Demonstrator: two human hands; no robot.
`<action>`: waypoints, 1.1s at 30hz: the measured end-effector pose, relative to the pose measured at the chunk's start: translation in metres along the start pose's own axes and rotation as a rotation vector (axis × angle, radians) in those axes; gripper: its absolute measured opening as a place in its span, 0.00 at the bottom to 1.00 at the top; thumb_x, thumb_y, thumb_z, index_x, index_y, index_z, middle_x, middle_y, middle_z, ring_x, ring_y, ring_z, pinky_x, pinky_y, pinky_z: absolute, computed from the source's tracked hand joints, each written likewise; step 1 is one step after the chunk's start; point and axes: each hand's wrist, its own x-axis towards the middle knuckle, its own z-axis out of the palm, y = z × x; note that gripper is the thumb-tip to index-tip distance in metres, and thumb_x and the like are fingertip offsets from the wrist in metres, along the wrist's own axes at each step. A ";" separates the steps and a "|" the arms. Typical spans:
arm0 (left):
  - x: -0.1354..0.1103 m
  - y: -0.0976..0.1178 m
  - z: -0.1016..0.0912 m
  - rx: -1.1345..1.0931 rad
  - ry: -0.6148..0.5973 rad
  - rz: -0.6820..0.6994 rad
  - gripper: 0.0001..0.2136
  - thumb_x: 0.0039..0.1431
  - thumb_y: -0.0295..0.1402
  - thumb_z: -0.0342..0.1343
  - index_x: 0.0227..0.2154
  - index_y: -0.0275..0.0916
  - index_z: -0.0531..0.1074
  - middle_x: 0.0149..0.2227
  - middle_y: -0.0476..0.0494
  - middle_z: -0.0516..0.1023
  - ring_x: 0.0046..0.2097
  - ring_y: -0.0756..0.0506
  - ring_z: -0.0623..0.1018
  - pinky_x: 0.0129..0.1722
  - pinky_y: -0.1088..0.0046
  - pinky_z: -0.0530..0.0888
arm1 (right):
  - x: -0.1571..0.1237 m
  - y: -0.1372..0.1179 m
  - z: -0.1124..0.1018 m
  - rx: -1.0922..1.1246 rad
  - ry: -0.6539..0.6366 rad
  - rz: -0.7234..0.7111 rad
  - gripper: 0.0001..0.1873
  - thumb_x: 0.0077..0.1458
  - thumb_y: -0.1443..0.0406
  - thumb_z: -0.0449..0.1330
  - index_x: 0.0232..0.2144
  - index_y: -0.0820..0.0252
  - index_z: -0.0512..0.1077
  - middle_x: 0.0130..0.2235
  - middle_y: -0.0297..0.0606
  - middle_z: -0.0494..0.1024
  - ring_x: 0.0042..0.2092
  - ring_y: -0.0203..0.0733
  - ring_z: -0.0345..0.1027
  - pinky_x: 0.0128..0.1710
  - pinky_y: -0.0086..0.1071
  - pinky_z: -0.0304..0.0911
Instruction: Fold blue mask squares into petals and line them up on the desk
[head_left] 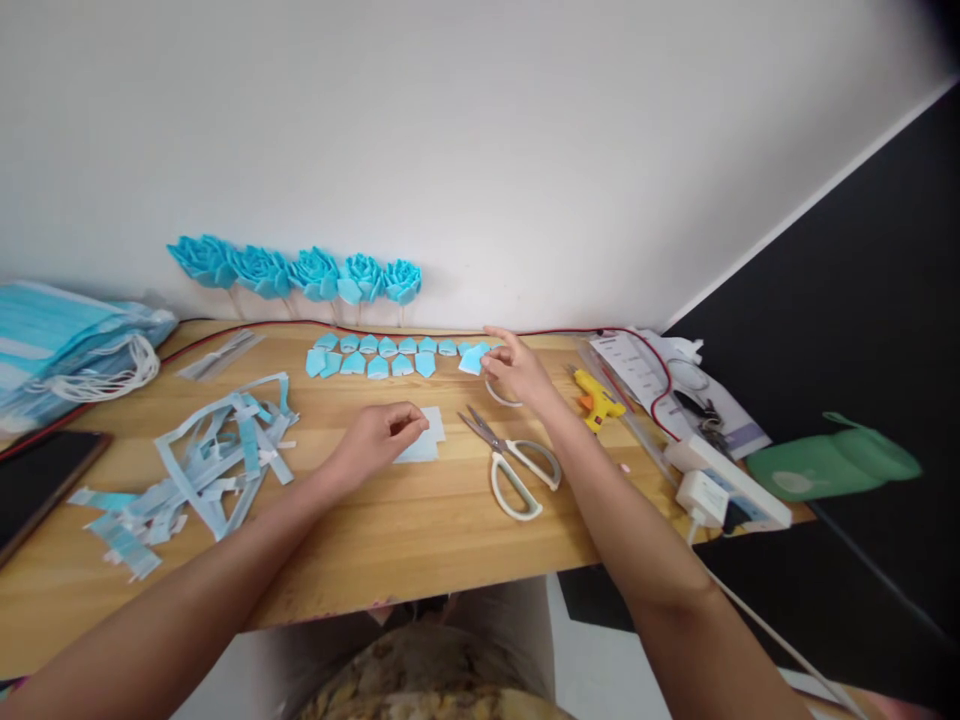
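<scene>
My right hand (519, 370) reaches to the right end of two rows of folded blue petals. Its thumb and a finger meet at the edge of a bright blue petal (472, 360), while the index finger points outward. Curled closed, my left hand (381, 437) rests at the edge of some pale fabric squares (421, 448); whatever its fingertips may hold is hidden. Between my forearms lie scissors (501, 440) with white handles, their blades spread a little. A roll of white tape (501, 393) sits partly behind my right hand.
Several blue fabric roses (315, 272) on stems lean along the wall. Cut strips (225, 460), stacked blue masks (60, 345) and a phone (49, 490) are on the left. At right are a yellow glue gun (598, 400), a power strip (727, 485) and a green bottle (832, 462).
</scene>
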 end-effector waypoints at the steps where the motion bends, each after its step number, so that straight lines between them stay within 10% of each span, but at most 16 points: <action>1: 0.000 0.000 0.000 0.016 -0.005 0.003 0.12 0.56 0.41 0.48 0.25 0.38 0.69 0.21 0.53 0.64 0.26 0.51 0.63 0.25 0.77 0.59 | 0.006 0.002 0.000 -0.037 -0.037 0.008 0.31 0.48 0.65 0.58 0.56 0.62 0.61 0.27 0.28 0.71 0.29 0.34 0.65 0.31 0.28 0.61; 14: -0.002 -0.005 0.001 0.189 -0.049 0.079 0.11 0.58 0.37 0.48 0.28 0.38 0.72 0.22 0.51 0.69 0.25 0.50 0.66 0.26 0.76 0.58 | 0.038 0.013 0.030 -0.576 -0.114 0.023 0.30 0.50 0.69 0.56 0.57 0.60 0.65 0.29 0.34 0.77 0.30 0.39 0.68 0.35 0.31 0.61; 33: -0.003 -0.002 -0.001 0.273 -0.061 0.080 0.12 0.60 0.37 0.46 0.30 0.38 0.74 0.24 0.50 0.72 0.26 0.50 0.67 0.28 0.76 0.58 | 0.037 0.006 0.026 -0.583 -0.054 0.029 0.21 0.58 0.69 0.49 0.53 0.59 0.67 0.31 0.36 0.79 0.29 0.37 0.72 0.35 0.30 0.66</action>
